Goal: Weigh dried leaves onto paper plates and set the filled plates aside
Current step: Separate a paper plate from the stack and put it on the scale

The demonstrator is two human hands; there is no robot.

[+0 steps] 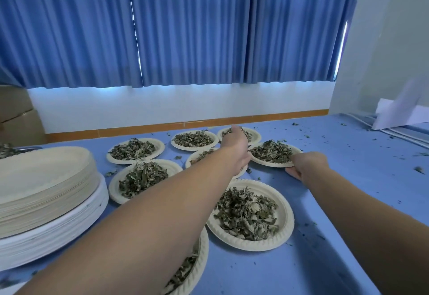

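Near plate (287,215) of leaves (246,213) sits flat on the table (371,155). Beyond it, the right hand (306,164) pinches the near rim of the held plate (269,164), which is round, level and face up. The left hand (234,148) extends along its left edge, and its grip cannot be told.

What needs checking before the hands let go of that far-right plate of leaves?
1. Right hand grips the plate at its near rim: ok.
2. Left hand holds the opposite rim: cannot tell, its fingers are hidden.
3. Plate sits flat on the blue table: cannot tell.
4. Dried leaves lie inside the rim: ok.
5. Left arm's way back is free: not ok, it crosses above the half-hidden plate.
6. Stack of empty plates is at hand: ok.
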